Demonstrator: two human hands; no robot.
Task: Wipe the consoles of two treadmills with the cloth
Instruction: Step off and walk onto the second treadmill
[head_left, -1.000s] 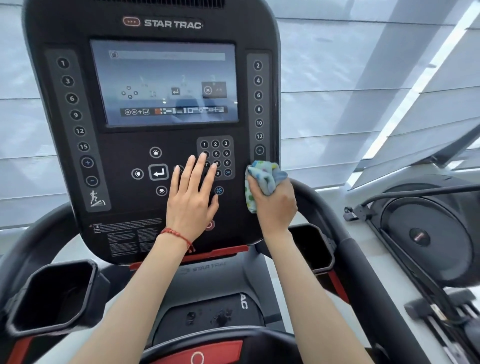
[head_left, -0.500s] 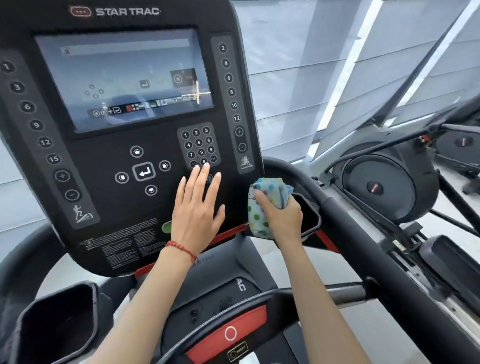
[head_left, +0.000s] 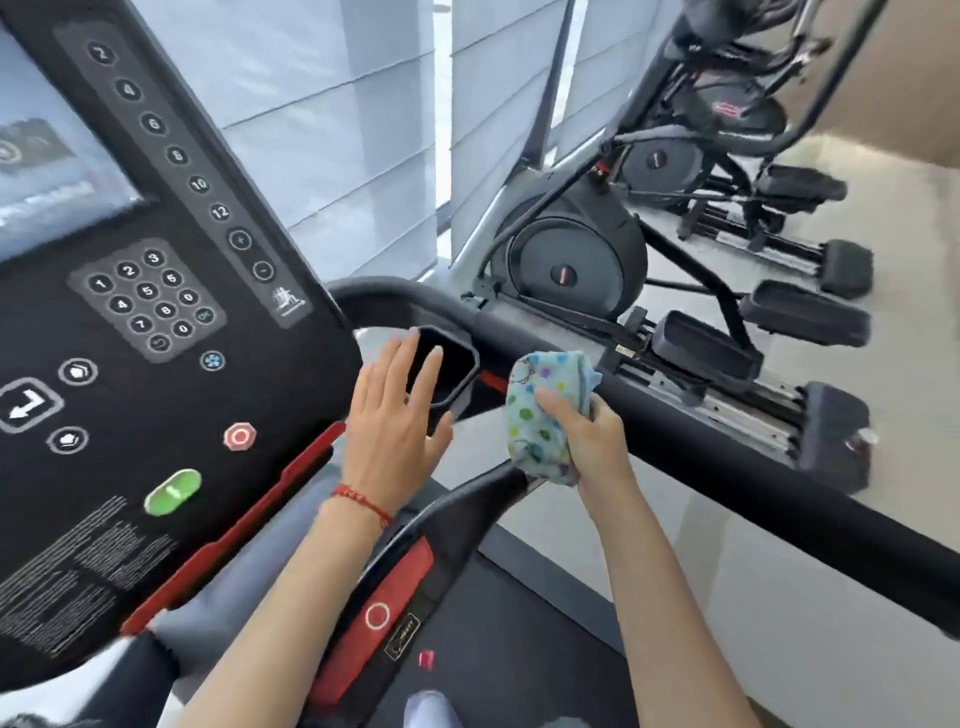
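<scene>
The black treadmill console (head_left: 156, 395) fills the left of the view, with its screen, number keypad and red and green buttons. My left hand (head_left: 395, 421), a red bracelet at its wrist, is off the console with straight, spread fingers, hovering in front of the right cup holder (head_left: 457, 364). My right hand (head_left: 587, 441) grips a bunched light-blue cloth with coloured dots (head_left: 540, 410). It holds the cloth in the air to the right of the console, just in front of the black side handrail (head_left: 727, 467).
Two elliptical trainers (head_left: 582, 260) with black pedals stand on the pale floor to the right. Window blinds (head_left: 337, 130) hang behind the console. A curved front handlebar with a red stop pad (head_left: 384, 608) crosses below my hands, above the dark belt.
My view has swung right. My left hand has come off the console face, and my right hand has carried the cloth away from the console's right edge toward the handrail.
</scene>
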